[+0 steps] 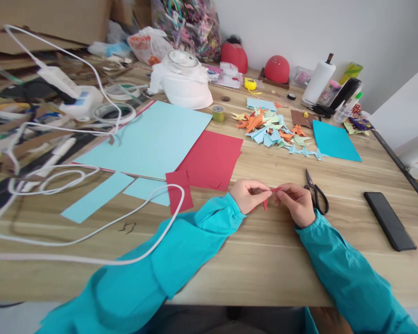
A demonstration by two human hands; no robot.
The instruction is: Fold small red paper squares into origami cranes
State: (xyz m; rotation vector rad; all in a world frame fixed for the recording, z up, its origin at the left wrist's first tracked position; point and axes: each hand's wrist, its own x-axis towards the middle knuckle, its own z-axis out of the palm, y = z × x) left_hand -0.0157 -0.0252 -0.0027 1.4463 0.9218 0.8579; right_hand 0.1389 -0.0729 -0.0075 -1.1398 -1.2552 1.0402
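Observation:
A small folded piece of red paper (265,204) is held between my two hands, over the middle of the wooden table. My left hand (249,195) pinches one side of it with thumb and fingertips. On the other side, the thumb and fingers of my right hand (296,202) are closed on it. Just beyond my right hand lies a pair of black-handled scissors (321,197), partly covered by that hand. Sheets of red paper (212,160) and a small red piece (179,192) lie beyond and left of my left hand.
Folded paper cranes (268,130) are heaped at the back, beside a blue sheet (336,141). Large light-blue sheets (149,139) and strips (97,197) lie left. A white cable (90,242) loops across the left side and over my left sleeve. A phone (390,221) rests at right.

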